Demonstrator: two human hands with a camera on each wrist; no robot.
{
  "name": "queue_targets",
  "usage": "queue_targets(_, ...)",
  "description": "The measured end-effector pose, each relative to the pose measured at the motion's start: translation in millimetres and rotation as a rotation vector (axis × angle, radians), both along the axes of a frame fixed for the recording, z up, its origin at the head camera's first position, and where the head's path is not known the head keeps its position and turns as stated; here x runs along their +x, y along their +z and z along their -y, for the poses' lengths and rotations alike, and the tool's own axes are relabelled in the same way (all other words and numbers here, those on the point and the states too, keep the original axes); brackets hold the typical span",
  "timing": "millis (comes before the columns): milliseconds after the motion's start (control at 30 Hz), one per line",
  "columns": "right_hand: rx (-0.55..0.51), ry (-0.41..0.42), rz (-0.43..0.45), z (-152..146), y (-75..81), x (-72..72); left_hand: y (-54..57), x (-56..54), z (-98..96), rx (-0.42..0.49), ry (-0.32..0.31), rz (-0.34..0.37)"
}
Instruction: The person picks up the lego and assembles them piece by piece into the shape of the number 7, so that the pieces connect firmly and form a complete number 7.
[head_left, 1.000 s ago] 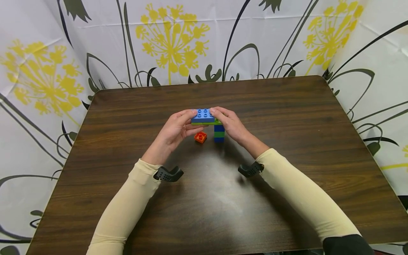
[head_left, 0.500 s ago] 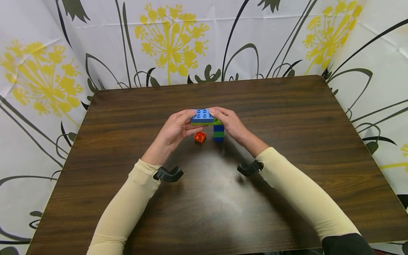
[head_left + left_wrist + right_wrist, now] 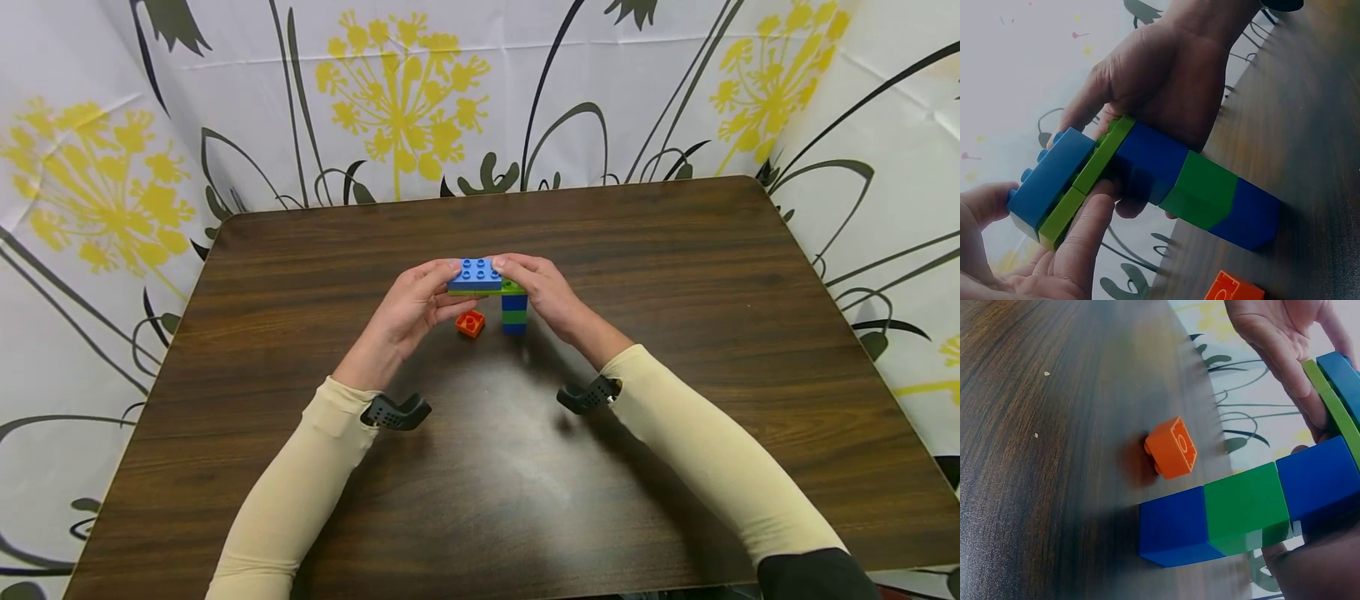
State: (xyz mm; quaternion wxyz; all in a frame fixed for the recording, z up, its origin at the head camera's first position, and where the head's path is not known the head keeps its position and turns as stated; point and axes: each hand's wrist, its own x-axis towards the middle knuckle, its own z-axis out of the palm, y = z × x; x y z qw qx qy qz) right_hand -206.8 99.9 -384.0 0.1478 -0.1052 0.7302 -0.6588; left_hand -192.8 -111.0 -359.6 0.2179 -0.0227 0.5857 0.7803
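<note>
Assembly seems mostly done: your blue-green-blue column (image 3: 514, 317) stands on the table (image 3: 480, 475), lime plates (image 3: 1085, 181) and light-blue Duplo-style brick (image 3: 475, 276) atop, perhaps not fully seated. Your left hand (image 3: 416, 304) pinches their left overhang; your right hand (image 3: 552, 293) grips the column's top. Upturned orange brick (image 3: 470, 324), just left, is unattached.

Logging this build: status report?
Left hand, right hand: holding light blue studded plastic brick; lime plastic plates underneath; orange square plastic brick loose nearby, seemingly clear.

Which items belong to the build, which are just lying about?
Build: light-blue brick; lime-green plates beneath it; blue-green-blue column; left hand; right hand.
Lying about (could yet be used): orange brick, loose and studs-down on the table.
</note>
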Motion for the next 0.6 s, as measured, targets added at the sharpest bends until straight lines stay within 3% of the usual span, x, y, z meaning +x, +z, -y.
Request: queue_targets(600,-0.021,-0.017,0.018,-0.6,-1.9,-0.5,-3.3,0.8,-0.2,0.040,0.013,0.011)
